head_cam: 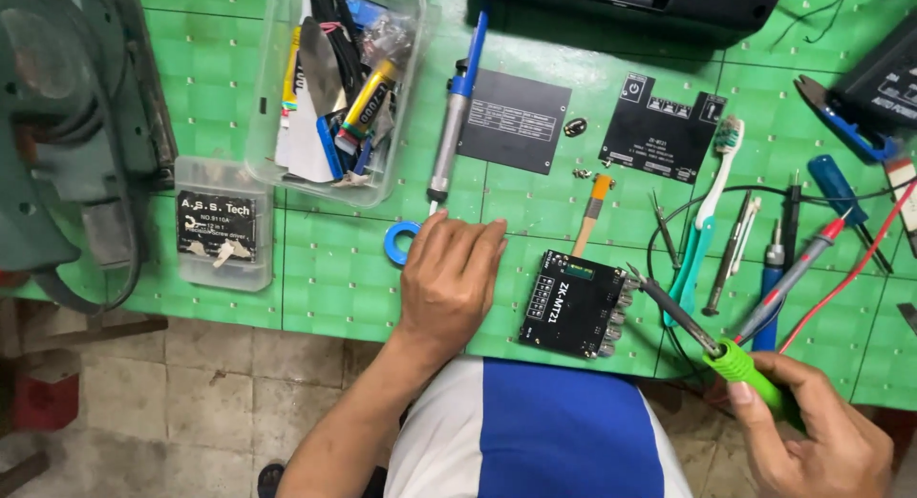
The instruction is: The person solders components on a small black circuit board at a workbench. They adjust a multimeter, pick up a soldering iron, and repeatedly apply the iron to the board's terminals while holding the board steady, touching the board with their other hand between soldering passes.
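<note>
- A small clear plastic case (223, 235) with a dark label lies at the left edge of the green cutting mat (334, 269), beside a grey-green machine (67, 126).
- Above and to its right, a larger clear plastic tub (411, 78) holds pens, cutters and loose tools.
- A blue-handled desoldering pump (457, 116) lies just right of the tub, tip pointing down toward a blue ring of tape (399, 242).
- The left hand (449, 278) lies flat on the mat, palm down, fingers loose and grasping nothing; its fingertips touch or nearly touch the blue ring.
- Two black flat panels (513, 121) and (664, 126) lie further up the mat, with small screws between them.
- A small brush with an orange-brown handle (592, 211) lies just above the black circuit board (578, 302), which sits near the mat's front edge between the two hands.
- The right hand (821, 441) is closed around the green grip of a soldering iron (707, 340); its tip points up-left, right at the board's right edge where the knobs are.
- A white and teal toothbrush (707, 216), tweezers, screwdrivers and a red-tipped meter probe (802, 269) lie to the right.
</note>
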